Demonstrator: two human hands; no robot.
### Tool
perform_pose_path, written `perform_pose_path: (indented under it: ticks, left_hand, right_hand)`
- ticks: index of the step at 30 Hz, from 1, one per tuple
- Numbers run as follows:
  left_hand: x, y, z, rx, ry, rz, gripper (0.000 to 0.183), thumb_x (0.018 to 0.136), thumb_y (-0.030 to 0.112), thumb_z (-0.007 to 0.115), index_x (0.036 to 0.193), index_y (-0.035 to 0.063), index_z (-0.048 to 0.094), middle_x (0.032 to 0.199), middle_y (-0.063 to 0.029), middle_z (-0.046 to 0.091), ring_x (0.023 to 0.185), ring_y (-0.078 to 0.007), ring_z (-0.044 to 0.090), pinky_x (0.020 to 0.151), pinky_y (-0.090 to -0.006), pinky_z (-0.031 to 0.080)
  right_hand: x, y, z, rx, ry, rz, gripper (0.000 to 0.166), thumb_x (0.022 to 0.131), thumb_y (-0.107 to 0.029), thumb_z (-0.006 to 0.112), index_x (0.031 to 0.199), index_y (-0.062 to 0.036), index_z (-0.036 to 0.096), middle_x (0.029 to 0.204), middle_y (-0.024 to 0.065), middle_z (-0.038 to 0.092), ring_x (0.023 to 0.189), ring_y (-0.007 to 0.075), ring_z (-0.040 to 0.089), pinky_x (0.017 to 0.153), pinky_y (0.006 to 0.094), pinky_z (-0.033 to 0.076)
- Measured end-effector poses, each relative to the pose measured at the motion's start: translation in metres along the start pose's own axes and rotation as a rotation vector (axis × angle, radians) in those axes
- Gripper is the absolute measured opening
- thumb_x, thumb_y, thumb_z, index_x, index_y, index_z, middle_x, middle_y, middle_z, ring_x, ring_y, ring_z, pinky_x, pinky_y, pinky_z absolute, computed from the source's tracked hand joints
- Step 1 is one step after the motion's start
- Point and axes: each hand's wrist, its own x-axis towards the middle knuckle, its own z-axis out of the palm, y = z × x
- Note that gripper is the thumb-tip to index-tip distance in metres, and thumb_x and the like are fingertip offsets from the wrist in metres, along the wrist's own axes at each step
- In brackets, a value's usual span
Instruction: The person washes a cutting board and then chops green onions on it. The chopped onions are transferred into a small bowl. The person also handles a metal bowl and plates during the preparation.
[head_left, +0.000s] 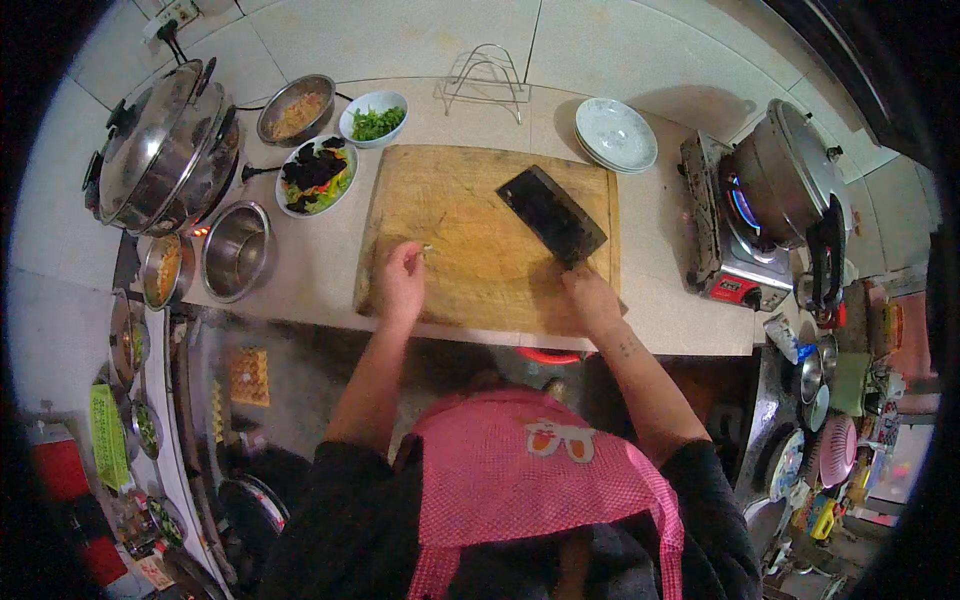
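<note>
A wooden cutting board (465, 202) with a worn, stained surface lies on the counter before me. My right hand (589, 296) grips the handle of a Chinese cleaver (551, 214) at the board's right side. The broad dark blade points up and left, over or on the wood; which of the two I cannot tell. Over the left part of the board is my left hand (403, 281), its fingers pinched together. A small pale piece (427, 248), too small to identify, shows at those fingertips. The cleaver's handle is mostly covered by my right fingers.
Left of the board stand a plate of black fungus and cut vegetables (315, 176), a bowl of chopped greens (375, 120), steel bowls (236, 251) and a lidded steamer pot (165, 150). Stacked plates (616, 135) sit back right. A pressure cooker (780, 172) heats over a lit gas stove (739, 262).
</note>
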Motion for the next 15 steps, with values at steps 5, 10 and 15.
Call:
perform_pose_path:
  ticks: [5,10,15]
  left_hand:
    - [-0.002,-0.011,-0.007,-0.119,-0.084,-0.050,0.019,0.080,0.003,0.061,0.099,0.0021,0.060,0.090,-0.0121,0.063,0.081,-0.0225,0.061,0.073,-0.0313,0.048]
    - [0.008,-0.002,-0.013,0.029,-0.169,-0.116,0.029,0.079,0.003,0.063,0.107,0.0040,0.057,0.112,-0.0147,0.057,0.098,-0.0275,0.056,0.084,-0.0344,0.046]
    - [0.026,0.009,-0.018,0.258,-0.325,0.266,0.030,0.076,0.000,0.062,0.105,0.0014,0.058,0.112,-0.0160,0.054,0.103,-0.0352,0.050,0.087,-0.0391,0.043]
  right_hand:
    - [0.001,0.039,0.010,0.159,0.218,0.026,0.026,0.073,-0.001,0.058,0.099,-0.0008,0.059,0.097,0.0175,0.060,0.092,0.0332,0.057,0.080,0.0406,0.047]
    - [0.023,0.014,0.011,0.467,0.192,-0.034,0.026,0.075,-0.002,0.056,0.101,0.0005,0.058,0.099,0.0201,0.059,0.093,0.0365,0.056,0.081,0.0414,0.046]
    - [0.026,-0.022,0.005,0.491,0.160,-0.142,0.024,0.078,-0.003,0.055,0.101,-0.0016,0.059,0.100,0.0185,0.060,0.090,0.0381,0.057,0.079,0.0412,0.047]
